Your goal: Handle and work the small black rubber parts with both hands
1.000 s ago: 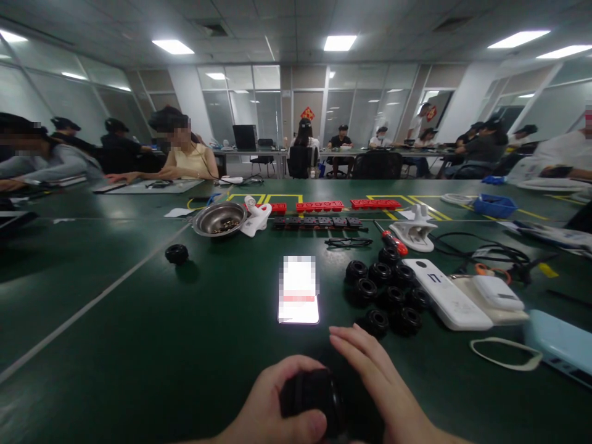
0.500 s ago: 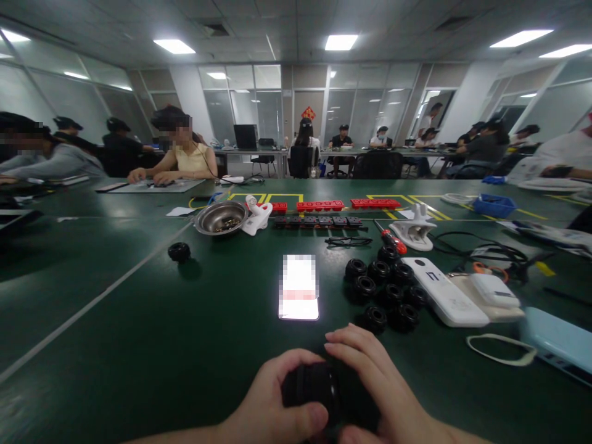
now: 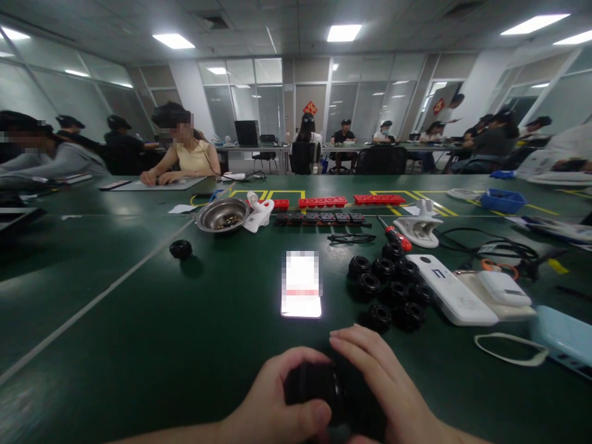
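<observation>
Near the bottom middle, my left hand (image 3: 284, 398) is wrapped round a dark black round part (image 3: 311, 383), with its thumb across the near side. My right hand (image 3: 382, 376) is cupped about the part's right side, fingers curved over the far side and thumb low at the frame's edge. The right palm and the part's underside are hidden. Straight ahead of the hands lies a phone (image 3: 301, 285) with a bright, blurred screen. To the right sits a cluster of several black ring-shaped parts (image 3: 369, 285); a similar single black part (image 3: 180, 249) stands apart on the left.
Farther back are a metal bowl (image 3: 222, 216) with small brass pieces, a white clamp (image 3: 259, 213), red strips (image 3: 322, 203), a black strip (image 3: 320, 219) and a screwdriver (image 3: 398, 237). A white power bank (image 3: 451, 290) and blue case (image 3: 567, 336) lie right. Other people sit around.
Both hands stay round the black part, with the right hand's thumb slightly lower in view. The view has shifted slightly, and a person across the left side has moved their hands a little.
</observation>
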Demonstrator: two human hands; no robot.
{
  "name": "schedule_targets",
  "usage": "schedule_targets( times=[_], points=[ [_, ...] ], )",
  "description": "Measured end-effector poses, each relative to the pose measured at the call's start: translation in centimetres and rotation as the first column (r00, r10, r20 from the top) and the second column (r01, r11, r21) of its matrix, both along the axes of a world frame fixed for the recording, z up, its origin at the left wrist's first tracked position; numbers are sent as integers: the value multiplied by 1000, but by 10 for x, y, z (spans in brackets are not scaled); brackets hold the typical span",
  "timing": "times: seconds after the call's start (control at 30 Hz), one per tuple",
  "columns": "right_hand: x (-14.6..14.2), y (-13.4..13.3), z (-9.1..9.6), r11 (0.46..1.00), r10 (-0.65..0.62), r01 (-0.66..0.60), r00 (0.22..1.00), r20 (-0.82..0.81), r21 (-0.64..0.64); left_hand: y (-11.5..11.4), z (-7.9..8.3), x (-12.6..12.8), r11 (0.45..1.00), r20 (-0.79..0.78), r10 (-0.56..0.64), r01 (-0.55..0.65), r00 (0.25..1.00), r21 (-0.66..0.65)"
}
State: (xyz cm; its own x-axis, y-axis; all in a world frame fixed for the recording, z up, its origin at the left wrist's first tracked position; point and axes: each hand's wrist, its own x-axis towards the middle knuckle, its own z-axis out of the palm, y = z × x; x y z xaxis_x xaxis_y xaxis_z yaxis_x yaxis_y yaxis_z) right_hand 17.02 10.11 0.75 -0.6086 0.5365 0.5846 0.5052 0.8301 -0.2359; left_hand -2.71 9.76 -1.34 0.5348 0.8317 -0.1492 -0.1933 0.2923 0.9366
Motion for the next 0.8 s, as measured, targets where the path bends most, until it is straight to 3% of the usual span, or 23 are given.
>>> schedule_targets(
  times=[0.17,0.33,0.5,0.63,0.8],
  points=[
    [0,-2,4,1000,-3,3,1000,30,-14,0,4,0,994,-32,-26,29,999,104],
    [-3,-1,0,996,47,-50,998,44,74,-1,1,4,998,84,-30,34,996,-57],
    [-2,2,-8,999,23,-22,999,-28,39,0,1,0,1000,49,-23,23,999,-16],
    [-1,1,-2,1000,0,0,1000,0,-18,0,2,0,1000,46,-14,15,999,-7],
    [-2,-3,2,998,44,-43,999,-6,51,-1,-2,5,994,99,-41,51,994,-97]
  ],
)
